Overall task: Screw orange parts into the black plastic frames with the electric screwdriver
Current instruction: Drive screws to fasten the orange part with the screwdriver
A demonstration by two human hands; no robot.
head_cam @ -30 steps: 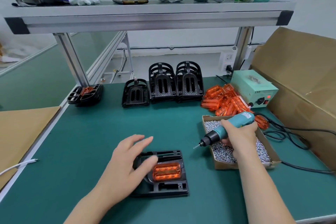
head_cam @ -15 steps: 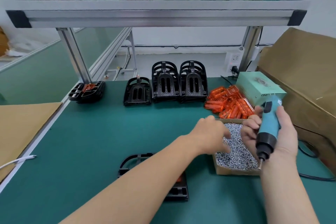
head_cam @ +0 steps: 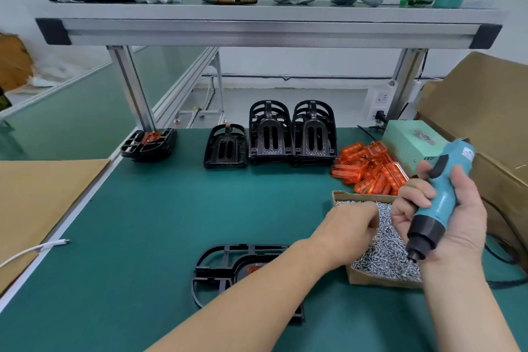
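Green-matted workbench (head_cam: 143, 237), head view.

Nearest: the left forearm is crossing over the black plastic frame (head_cam: 217, 268) lying flat on the mat and is hiding its right half. Only a sliver of the orange part (head_cam: 254, 268) seated in it is showing.

The left hand (head_cam: 345, 228) is reaching into the cardboard box (head_cam: 383, 280) of screws (head_cam: 385, 254), knuckles up and fingers curling down among them. Whether it is pinching a screw, I cannot tell.

The right hand (head_cam: 445, 217) is gripping the electric screwdriver (head_cam: 440, 203) over the box, close to upright with the bit pointing down.

Behind the box, a heap of loose orange parts (head_cam: 368, 171) is lying against a mint-green power unit (head_cam: 408, 143).

Along the far edge, stacks of black frames (head_cam: 291, 134) are standing. A lower pile (head_cam: 148, 143) at the far left is carrying an orange piece.

A white cable (head_cam: 34, 248) is trailing in from the left, and a phone (head_cam: 228, 0) is lying on the shelf (head_cam: 257, 28) above.

Versus 1 s ago: the left hand has left the near frame and crossed to the screws. The screwdriver has swung from slanted to bit-down.
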